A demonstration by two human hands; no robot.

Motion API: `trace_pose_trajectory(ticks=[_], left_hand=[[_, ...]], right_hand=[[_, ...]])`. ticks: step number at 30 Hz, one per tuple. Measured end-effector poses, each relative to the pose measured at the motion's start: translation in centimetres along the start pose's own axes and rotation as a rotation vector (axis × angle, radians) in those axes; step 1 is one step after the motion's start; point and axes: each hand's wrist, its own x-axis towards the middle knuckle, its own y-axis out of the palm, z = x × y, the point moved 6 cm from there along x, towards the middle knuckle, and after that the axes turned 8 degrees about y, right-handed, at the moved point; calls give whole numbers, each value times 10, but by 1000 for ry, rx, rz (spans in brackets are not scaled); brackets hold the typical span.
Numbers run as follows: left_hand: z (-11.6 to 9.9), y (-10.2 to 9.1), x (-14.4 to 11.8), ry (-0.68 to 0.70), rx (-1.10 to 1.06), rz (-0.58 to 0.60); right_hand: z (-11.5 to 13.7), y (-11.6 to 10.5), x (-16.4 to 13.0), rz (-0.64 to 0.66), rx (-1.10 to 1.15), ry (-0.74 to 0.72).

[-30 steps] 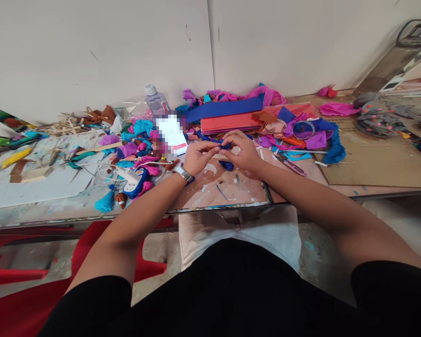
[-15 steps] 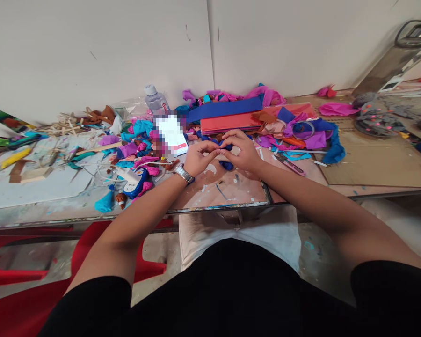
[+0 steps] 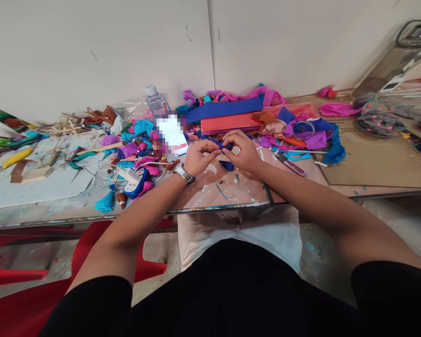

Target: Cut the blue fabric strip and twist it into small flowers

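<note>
Between my fingertips, above the table, is a small crumpled piece of dark blue crepe paper (image 3: pixel 226 145). My left hand (image 3: pixel 198 157), with a metal watch at the wrist, pinches its left side between thumb and fingers. My right hand (image 3: pixel 243 152) pinches the same piece from the right, its index finger arched over it. Another dark blue paper bit (image 3: pixel 226 165) lies on the table just below my hands. Part of the held paper is covered by my fingers.
Behind my hands lie stacked red paper (image 3: pixel 231 123) and a blue strip (image 3: pixel 224 109). A lit phone (image 3: pixel 171 135) and a bottle (image 3: pixel 157 99) stand left, near a power strip (image 3: pixel 136 183). At right are a pink cutter (image 3: pixel 293 167), a tape roll (image 3: pixel 303 130) and cardboard (image 3: pixel 372 161).
My fingers have shifted slightly around the blue paper, and a little more of it shows between them. Both hands stay in nearly the same place.
</note>
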Motion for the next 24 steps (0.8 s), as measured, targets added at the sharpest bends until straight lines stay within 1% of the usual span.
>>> trace_pose_trajectory(ticks=[5,7,13,17,21,24], left_hand=[[2,1,0,-27,0,26],[3,1,-1,-40,-6,29],[6,3,-1,-47,-48,35],[5,4,-2,-22,-72,35],[4,5,-1,-6,-68,70],[5,7,-1,-13,-84,86]], right_hand=[[0,1,0,-9,13,-15],[-2,2,-1,-1,25,5],[-10,10,-2,85,99,131],[-7,11,-2,74,99,172],[-11,13,-4,58,145,279],[-16,15,-5,63,165,324]])
